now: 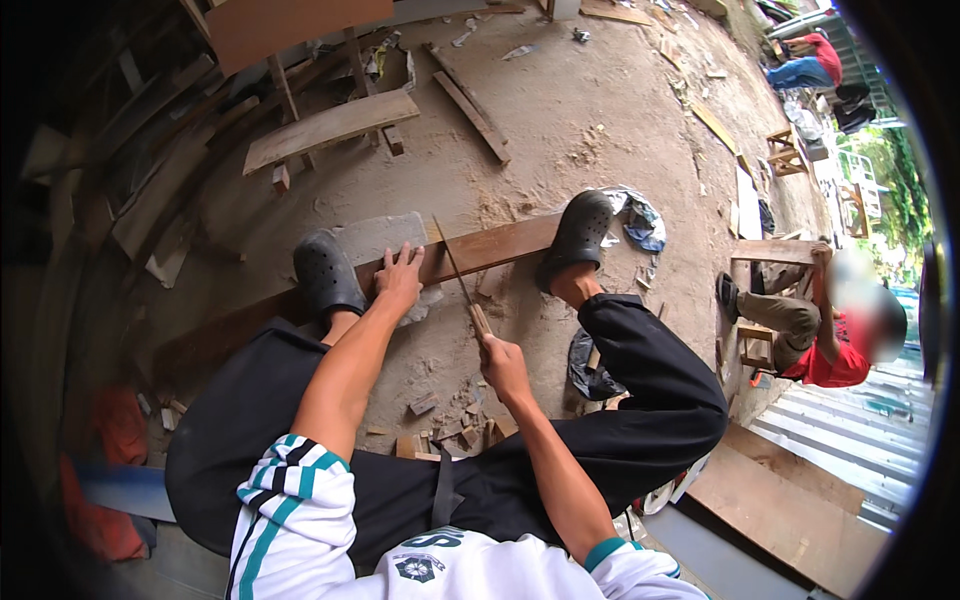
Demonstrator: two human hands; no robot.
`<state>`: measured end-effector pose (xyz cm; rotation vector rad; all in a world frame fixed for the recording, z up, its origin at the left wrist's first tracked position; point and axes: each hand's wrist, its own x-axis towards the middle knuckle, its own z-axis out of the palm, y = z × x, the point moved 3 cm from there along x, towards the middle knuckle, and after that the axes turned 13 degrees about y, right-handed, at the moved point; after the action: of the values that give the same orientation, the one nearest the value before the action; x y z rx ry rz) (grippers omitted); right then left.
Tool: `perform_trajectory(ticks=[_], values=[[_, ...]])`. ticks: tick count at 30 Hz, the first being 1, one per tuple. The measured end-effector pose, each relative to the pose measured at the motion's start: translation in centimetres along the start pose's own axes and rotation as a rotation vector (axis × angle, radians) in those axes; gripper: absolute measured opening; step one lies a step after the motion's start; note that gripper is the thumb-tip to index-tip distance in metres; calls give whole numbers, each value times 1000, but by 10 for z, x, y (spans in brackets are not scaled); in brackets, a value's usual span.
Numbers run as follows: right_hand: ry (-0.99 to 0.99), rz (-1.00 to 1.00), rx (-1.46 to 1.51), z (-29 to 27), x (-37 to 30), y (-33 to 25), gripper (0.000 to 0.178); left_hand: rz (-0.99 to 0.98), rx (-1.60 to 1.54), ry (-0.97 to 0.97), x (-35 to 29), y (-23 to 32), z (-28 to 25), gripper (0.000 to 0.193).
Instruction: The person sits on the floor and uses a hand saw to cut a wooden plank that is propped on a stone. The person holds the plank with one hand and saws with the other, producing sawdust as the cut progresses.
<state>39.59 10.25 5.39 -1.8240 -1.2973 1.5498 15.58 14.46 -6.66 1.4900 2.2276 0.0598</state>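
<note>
Wood offcuts (pixel 425 403) on the ground nearest the person. Right hand (pixel 506 369) closed round the wooden handle of a handsaw (pixel 459 272); blade crosses the brown plank (pixel 490 244), cut depth not readable. Left hand (pixel 400 277) flat on the plank, fingers spread, just left of blade. Plank lies low across the front, between black clogs (pixel 328 270). Beyond: pale bench (pixel 335 130); far right, seated person in red (pixel 838 345).
</note>
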Motion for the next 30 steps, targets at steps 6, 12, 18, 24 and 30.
perform_trajectory(ticks=[6, 12, 18, 24, 30], values=[[-22, -53, -65, -43, -69, -2, 45, -26, 23, -33, -5, -6, -2, 83], [-5, -75, -47, -7, -4, -12, 45, -14, 22, -25, -1, 1, -2, 83], [-25, -367, -188, -44, -48, -3, 43, -44, 21, -30, -6, -3, -4, 83], [-48, -8, 4, -18, -21, 1, 41, -30, 4, -24, -4, -4, -1, 82], [-23, -93, -50, -33, -49, 4, 44, -21, 53, -28, -7, 0, -7, 82]])
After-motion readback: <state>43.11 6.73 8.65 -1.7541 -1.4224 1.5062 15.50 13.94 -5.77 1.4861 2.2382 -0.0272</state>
